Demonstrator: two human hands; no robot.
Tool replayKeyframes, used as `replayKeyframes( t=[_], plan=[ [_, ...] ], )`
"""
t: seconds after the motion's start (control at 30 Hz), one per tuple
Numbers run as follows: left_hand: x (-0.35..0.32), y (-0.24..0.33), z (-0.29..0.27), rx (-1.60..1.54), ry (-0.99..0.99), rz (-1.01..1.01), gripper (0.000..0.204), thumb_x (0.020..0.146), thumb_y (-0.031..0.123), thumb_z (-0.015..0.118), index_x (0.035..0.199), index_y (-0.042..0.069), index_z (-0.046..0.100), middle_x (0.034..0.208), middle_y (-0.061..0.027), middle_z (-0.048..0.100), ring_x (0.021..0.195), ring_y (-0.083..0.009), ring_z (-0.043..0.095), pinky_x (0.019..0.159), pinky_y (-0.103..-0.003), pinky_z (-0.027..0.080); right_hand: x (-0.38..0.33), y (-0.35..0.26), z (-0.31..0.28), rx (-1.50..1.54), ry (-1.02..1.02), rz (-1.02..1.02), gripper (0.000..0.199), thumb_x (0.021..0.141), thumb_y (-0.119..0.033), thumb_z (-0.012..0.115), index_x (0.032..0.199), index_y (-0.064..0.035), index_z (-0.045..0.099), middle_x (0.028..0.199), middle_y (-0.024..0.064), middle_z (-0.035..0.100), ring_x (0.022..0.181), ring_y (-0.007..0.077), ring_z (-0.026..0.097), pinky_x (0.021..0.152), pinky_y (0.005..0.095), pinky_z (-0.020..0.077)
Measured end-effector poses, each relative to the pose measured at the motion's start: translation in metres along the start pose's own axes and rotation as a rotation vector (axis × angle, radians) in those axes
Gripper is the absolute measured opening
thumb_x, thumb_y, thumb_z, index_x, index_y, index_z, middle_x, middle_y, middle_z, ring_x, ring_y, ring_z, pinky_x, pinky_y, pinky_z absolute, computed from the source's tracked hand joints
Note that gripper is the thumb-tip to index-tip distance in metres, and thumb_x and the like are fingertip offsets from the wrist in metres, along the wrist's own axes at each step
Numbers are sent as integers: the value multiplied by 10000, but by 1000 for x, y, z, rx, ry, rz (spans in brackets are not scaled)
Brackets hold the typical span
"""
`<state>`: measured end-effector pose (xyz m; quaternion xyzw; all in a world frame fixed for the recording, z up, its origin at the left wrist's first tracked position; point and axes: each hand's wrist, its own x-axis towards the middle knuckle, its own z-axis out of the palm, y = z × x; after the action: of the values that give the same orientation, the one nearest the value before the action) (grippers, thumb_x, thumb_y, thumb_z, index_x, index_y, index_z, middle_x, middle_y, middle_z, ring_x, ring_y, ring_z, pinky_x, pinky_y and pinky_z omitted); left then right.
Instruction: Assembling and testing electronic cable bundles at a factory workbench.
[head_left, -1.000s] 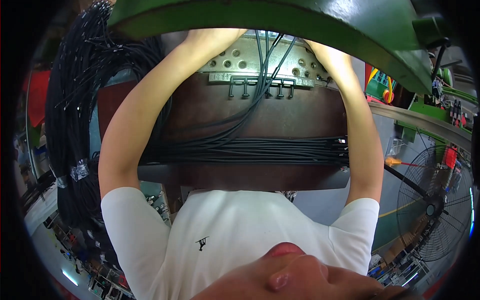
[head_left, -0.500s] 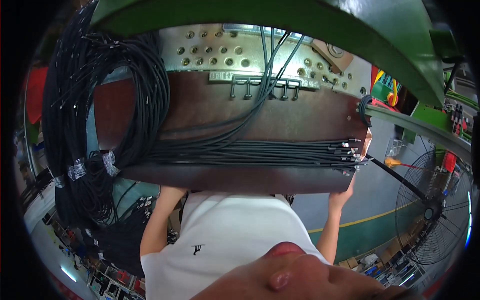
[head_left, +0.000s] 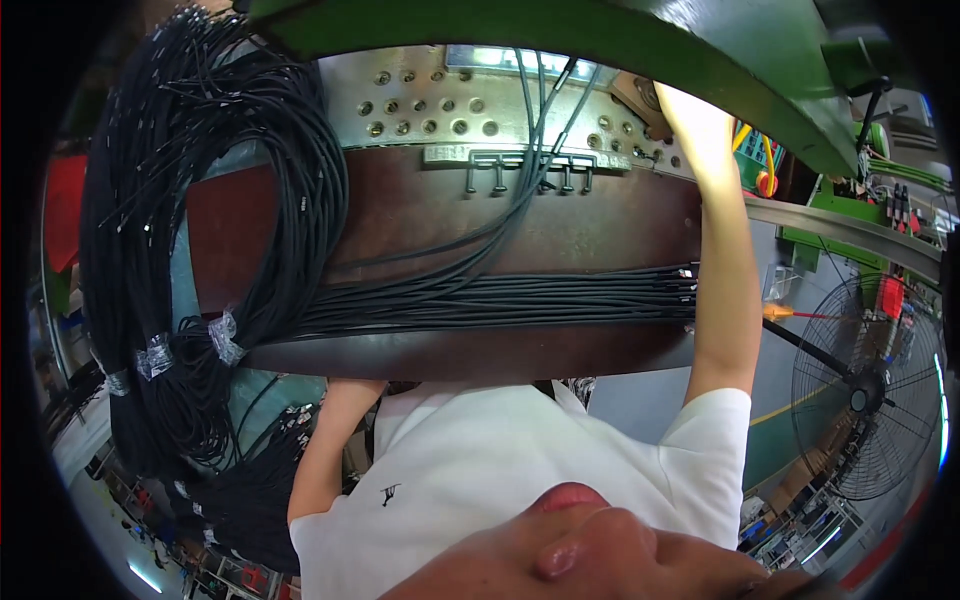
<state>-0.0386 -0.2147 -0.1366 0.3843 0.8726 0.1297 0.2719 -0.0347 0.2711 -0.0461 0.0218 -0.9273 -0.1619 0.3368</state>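
Note:
My right arm reaches up past the right end of the brown board (head_left: pixel 450 355). The visible part of my right hand (head_left: pixel 694 122) is beside the perforated metal plate (head_left: pixel 345 110), its fingers hidden by the green machine frame. Below the board's near edge is my left hand (head_left: pixel 354 392), whose fingers the board hides. Across the board lies a row of black cables (head_left: pixel 500 302) with their tips toward my right forearm. Several separate cables (head_left: pixel 525 190) curve up over a metal bracket with short prongs (head_left: pixel 530 165).
Thick looped bundles of black cable (head_left: pixel 300 200), tied with clear wrap (head_left: pixel 225 338), hang over the board's left side. A curved green machine frame (head_left: pixel 560 45) spans the top. At right stand a metal rail (head_left: pixel 830 220) and a large black fan (head_left: pixel 858 400).
My right hand has left the board's right edge and moved up and away toward the plate beneath the green frame. My left hand stays below the near edge.

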Motion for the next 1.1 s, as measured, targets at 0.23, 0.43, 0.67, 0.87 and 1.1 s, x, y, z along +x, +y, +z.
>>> replayKeyframes(
  t=[0.23,0.43,0.67,0.87,1.1],
  plan=[
    [3,-2,2,-29,122,67,224,820,176,584,995,51,649,994,-169,631,933,-360,580,824,-453,437,21,-10,11,-143,-182,19,88,801,-105,648,851,-45,687,659,86,624,568,247,585,563,337,462],
    [2,-2,4,16,101,63,213,797,157,601,977,51,644,965,-166,625,924,-363,573,813,-455,434,24,-14,7,-275,-349,72,81,794,-100,648,839,-45,688,640,88,617,563,259,583,561,345,463],
    [-5,-9,11,38,86,40,216,781,156,613,966,47,636,953,-180,617,924,-379,563,822,-461,431,2,-31,-36,199,44,432,94,792,-75,663,874,-31,675,775,88,663,682,246,625,645,322,488],
    [3,-11,10,56,51,22,206,814,191,581,958,64,654,957,-143,645,888,-337,594,779,-433,458,-66,-50,-77,438,-171,590,101,784,-58,691,852,-12,632,866,112,650,751,249,631,689,310,503],
    [0,-17,16,91,105,66,201,801,212,601,927,69,666,925,-141,649,863,-332,600,762,-430,462,-13,-35,-34,299,-13,502,222,803,-255,685,735,-52,626,686,75,607,564,255,574,523,338,467]
  ],
)
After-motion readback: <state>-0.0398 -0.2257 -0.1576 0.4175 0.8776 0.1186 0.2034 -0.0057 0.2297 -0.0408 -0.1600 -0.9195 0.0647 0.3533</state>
